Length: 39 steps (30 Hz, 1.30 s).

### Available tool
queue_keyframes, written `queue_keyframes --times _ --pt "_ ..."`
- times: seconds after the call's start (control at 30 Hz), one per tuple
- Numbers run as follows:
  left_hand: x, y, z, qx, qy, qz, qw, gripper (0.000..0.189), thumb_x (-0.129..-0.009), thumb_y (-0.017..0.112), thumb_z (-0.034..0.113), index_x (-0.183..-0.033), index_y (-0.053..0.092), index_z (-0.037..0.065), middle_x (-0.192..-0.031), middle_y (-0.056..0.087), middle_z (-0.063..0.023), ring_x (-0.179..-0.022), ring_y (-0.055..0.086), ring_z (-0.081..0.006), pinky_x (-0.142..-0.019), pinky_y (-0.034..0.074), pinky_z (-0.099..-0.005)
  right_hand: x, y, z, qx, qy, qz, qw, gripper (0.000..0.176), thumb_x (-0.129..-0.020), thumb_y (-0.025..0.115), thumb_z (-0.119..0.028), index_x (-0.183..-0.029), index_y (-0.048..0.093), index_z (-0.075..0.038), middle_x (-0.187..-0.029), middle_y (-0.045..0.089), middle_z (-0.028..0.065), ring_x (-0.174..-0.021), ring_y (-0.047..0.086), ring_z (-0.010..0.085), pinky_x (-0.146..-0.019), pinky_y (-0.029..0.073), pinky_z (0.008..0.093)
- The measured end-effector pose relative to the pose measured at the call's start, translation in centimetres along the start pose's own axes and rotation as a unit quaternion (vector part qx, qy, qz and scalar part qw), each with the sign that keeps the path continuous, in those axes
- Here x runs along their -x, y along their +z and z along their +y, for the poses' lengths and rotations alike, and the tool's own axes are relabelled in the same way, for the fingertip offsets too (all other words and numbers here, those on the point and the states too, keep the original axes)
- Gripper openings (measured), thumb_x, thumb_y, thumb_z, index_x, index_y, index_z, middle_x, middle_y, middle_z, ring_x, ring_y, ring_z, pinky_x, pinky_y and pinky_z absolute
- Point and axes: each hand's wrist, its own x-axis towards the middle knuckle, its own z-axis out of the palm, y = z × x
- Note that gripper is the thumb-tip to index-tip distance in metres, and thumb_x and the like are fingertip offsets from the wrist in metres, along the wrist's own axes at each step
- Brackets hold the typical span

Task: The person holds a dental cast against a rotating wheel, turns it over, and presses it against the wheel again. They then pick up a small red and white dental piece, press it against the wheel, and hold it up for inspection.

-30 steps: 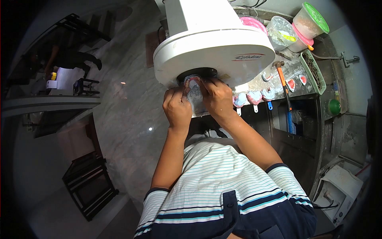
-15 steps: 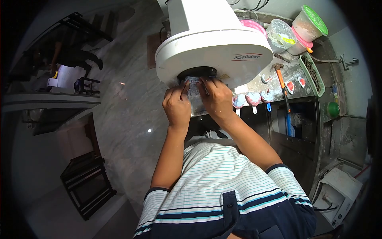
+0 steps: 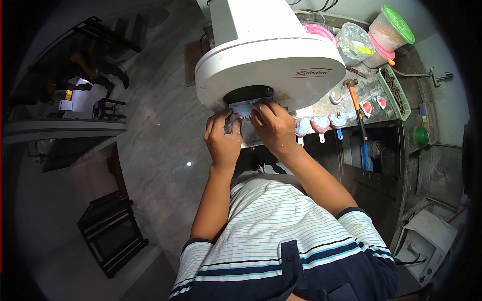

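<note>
1. From where I stand, the pale blue-grey, arch-shaped dental cast (image 3: 243, 108) sits just in front of the dark oval opening (image 3: 248, 92) of the white, round-edged machine (image 3: 271, 67).
2. Its flatter edge faces that opening and its bumpy, scalloped edge faces the person; the surface looks chalky and matte, with fine detail too small for me to make out.
3. The left hand (image 3: 223, 135) grips the cast's left side below the machine's opening, thumb and fingers pinched close, knuckles up.
4. The right hand (image 3: 275, 128) grips the other side, fingers curled, its back turned upward beneath the machine's front.
5. Both bare forearms reach up towards the machine, elbows apart.
6. Right of the machine lie pink-and-pale-blue impressions in handled trays (image 3: 320, 123) and an orange-handled claw hammer (image 3: 355, 103).
</note>
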Motion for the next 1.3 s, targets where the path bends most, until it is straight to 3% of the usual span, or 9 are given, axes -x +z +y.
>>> queue_keyframes --times 0.17,0.23,0.4,0.8,0.9,1.3 --pt "-0.1 0.2 -0.4 -0.011 0.040 0.010 0.999 0.024 -0.078 0.080 -0.002 -0.102 0.073 -0.001 -0.094 0.073 -0.0156 -0.082 0.070 -0.0322 -0.075 0.056 -0.0400 -0.2 0.0 0.1 -0.024 0.007 -0.009 1.000 0.022 -0.081 0.076 -0.003 -0.100 0.066 -0.005 -0.097 0.068 0.0120 -0.080 0.069 0.0327 -0.069 0.057 0.0406" --pt "-0.2 0.2 -0.4 -0.015 0.043 0.010 0.999 0.023 -0.079 0.080 -0.001 -0.101 0.073 -0.001 -0.094 0.073 -0.0160 -0.082 0.070 -0.0328 -0.075 0.056 -0.0404 -0.5 0.1 0.2 -0.026 0.009 -0.003 1.000 0.030 -0.075 0.080 0.002 -0.101 0.067 -0.005 -0.098 0.069 0.0126 -0.080 0.070 0.0333 -0.068 0.057 0.0408" --pt "-1.0 0.6 -0.2 -0.043 0.060 0.020 0.997 0.016 -0.081 0.082 0.003 -0.095 0.076 -0.001 -0.087 0.072 -0.0154 -0.078 0.069 -0.0326 -0.072 0.055 -0.0405 -0.7 0.7 0.7 -0.031 0.015 0.007 0.999 0.028 -0.078 0.081 0.000 -0.103 0.069 -0.005 -0.099 0.070 0.0133 -0.078 0.070 0.0333 -0.066 0.058 0.0402" --pt "-1.2 1.2 -0.8 -0.057 0.044 0.037 0.997 0.014 -0.079 0.084 0.006 -0.091 0.078 0.002 -0.078 0.068 -0.0133 -0.067 0.065 -0.0307 -0.064 0.051 -0.0410 -0.8 1.0 0.4 0.023 0.041 -0.001 0.999 0.025 -0.082 0.081 -0.005 -0.104 0.070 -0.005 -0.093 0.069 0.0136 -0.076 0.069 0.0340 -0.066 0.057 0.0422" --pt "-1.2 1.2 -0.5 -0.045 0.034 0.030 0.998 0.012 -0.080 0.082 0.006 -0.090 0.076 0.002 -0.078 0.064 -0.0132 -0.074 0.064 -0.0336 -0.068 0.051 -0.0437 -0.8 1.0 0.5 0.023 0.039 -0.006 0.999 0.023 -0.082 0.081 -0.005 -0.102 0.070 -0.005 -0.093 0.069 0.0136 -0.076 0.069 0.0345 -0.065 0.057 0.0425" --pt "-1.2 1.6 -0.8 -0.047 0.030 0.048 0.997 0.009 -0.080 0.082 0.007 -0.085 0.076 0.002 -0.074 0.063 -0.0127 -0.070 0.063 -0.0335 -0.064 0.051 -0.0438 -0.7 1.5 0.7 0.034 0.035 0.008 0.999 0.021 -0.081 0.082 -0.004 -0.099 0.070 -0.005 -0.093 0.069 0.0133 -0.075 0.070 0.0336 -0.063 0.057 0.0414"
